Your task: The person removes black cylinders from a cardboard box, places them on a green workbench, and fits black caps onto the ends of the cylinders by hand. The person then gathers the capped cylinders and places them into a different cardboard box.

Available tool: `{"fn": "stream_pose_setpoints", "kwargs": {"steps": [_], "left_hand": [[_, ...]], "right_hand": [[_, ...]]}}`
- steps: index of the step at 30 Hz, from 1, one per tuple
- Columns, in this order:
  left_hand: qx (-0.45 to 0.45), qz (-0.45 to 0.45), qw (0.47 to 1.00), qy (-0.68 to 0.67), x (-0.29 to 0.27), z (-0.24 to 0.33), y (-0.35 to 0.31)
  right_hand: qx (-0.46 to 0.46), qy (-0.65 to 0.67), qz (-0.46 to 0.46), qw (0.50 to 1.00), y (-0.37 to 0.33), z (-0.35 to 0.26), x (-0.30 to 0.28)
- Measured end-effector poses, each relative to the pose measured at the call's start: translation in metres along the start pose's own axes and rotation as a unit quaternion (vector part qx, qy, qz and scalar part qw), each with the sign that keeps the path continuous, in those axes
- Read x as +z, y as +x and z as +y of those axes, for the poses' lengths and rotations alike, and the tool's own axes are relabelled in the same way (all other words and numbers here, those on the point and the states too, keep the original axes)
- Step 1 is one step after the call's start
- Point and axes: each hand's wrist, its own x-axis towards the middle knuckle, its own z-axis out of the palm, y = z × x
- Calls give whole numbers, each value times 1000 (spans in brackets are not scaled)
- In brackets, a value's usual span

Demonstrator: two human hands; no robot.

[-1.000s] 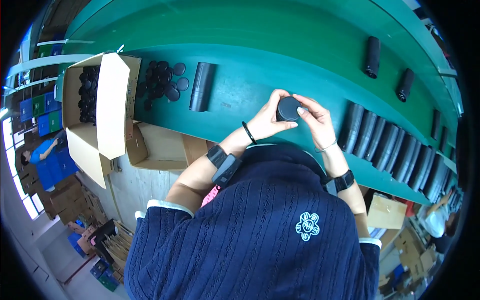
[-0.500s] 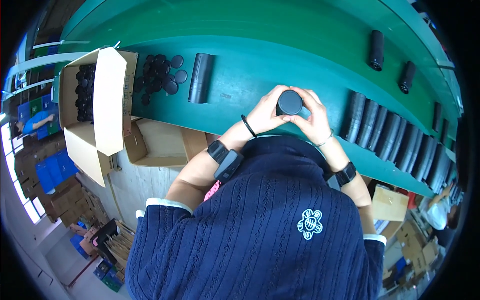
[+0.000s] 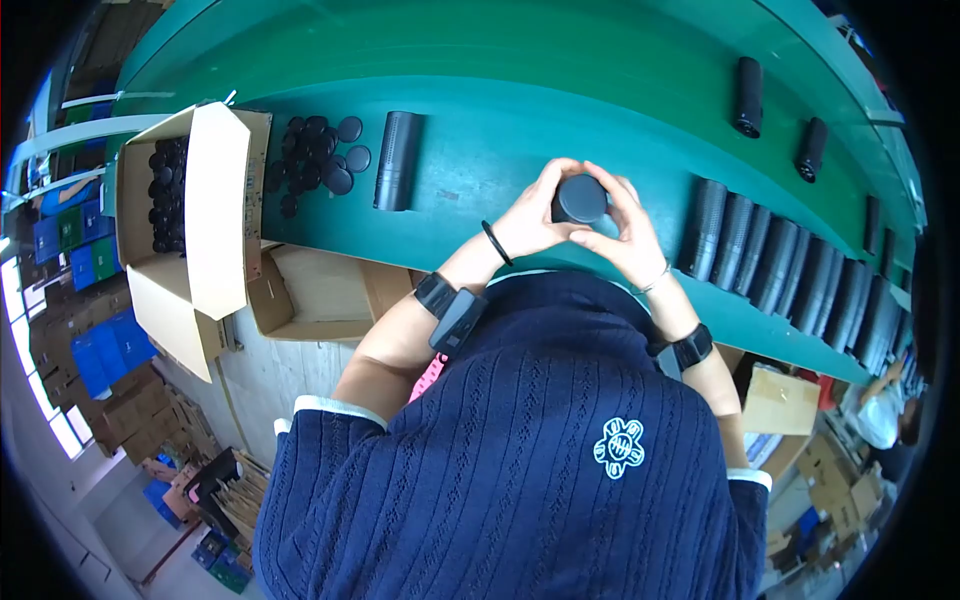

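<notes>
Between my two hands, near the front edge of the green bench, stands a black cylinder with a round flat cap (image 3: pixel 581 199) on top. My left hand (image 3: pixel 535 222) curls around its left side, fingers on the far side. My right hand (image 3: pixel 627 228) grips the right side, its thumb pointing left along the near side. The cylinder's lower part is hidden by the hands. To the left lies a ribbed black cylinder (image 3: pixel 398 160) on its side, beside a loose pile of black round caps (image 3: pixel 318 155).
An opened cardboard box (image 3: pixel 218 205) at the left holds many black caps, its flaps spread. Below it sits another carton (image 3: pixel 320 285). At right, a row of black cylinders (image 3: pixel 765 255) lines the bench edge. More cylinders (image 3: pixel 749 98) lie on the green surface (image 3: pixel 620 60) beyond.
Both hands keep hold of the cylinder, which has tilted slightly, showing more of its near side. My right thumb and fingers have shifted a little. The whole view has moved slightly.
</notes>
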Motion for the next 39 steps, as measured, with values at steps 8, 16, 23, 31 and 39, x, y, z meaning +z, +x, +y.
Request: {"fn": "stream_pose_setpoints", "kwargs": {"steps": [8,16,23,31,39], "left_hand": [[32,-8,996,81,6,-21,0],[-101,-111,978,146,-2,4,8],[-105,-157,950,250,-3,1,-3],[-149,-123,885,424,-4,17,-30],[-179,2,906,382,-20,33,-61]], "right_hand": [[-28,-206,-12,978,8,-11,-10],[109,-35,-71,991,-10,15,-38],[136,-32,-94,986,-9,17,-19],[95,-238,-185,949,0,14,12],[36,-322,-219,920,20,-25,46]]}}
